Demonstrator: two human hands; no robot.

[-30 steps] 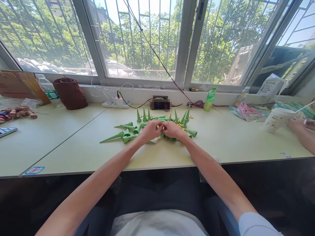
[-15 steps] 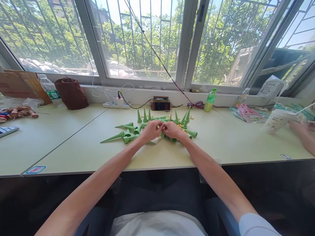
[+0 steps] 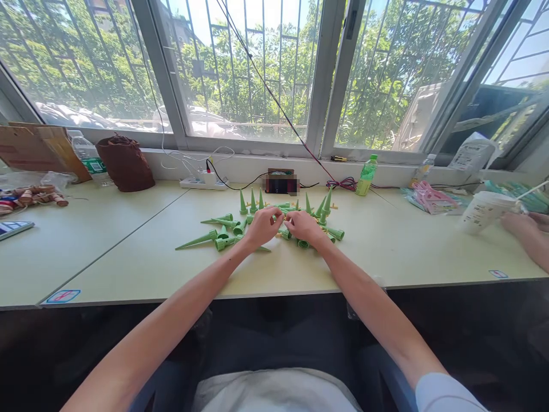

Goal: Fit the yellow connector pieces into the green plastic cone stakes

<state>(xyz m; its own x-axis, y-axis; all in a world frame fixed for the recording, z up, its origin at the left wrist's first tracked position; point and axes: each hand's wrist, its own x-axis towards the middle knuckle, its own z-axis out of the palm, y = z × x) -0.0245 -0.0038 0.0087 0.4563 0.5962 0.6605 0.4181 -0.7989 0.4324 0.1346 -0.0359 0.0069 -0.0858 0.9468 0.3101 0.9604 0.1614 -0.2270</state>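
Observation:
My left hand [image 3: 265, 225] and my right hand [image 3: 301, 225] are close together over a pile of green plastic spikes. The fingertips of each are pinched, and whatever they hold is too small or too covered to make out. Several spikes stand on end behind the hands, such as one green spike [image 3: 242, 203] at the left and another [image 3: 327, 203] at the right. Others lie flat, among them a long spike [image 3: 197, 240] pointing left. Small yellow pieces [image 3: 334, 206] show among the spikes on the right.
A phone-like device with a blurred screen [image 3: 281, 183] stands behind the pile. A green bottle [image 3: 366, 175], a white cup [image 3: 484, 212] and pink packaged items [image 3: 430, 198] are to the right. Another person's hand [image 3: 524, 229] is at the far right. A brown bag [image 3: 124, 164] and power strip [image 3: 205, 181] are left.
My hands have moved slightly apart, opening a small gap between the fingertips. The spikes on the table look the same.

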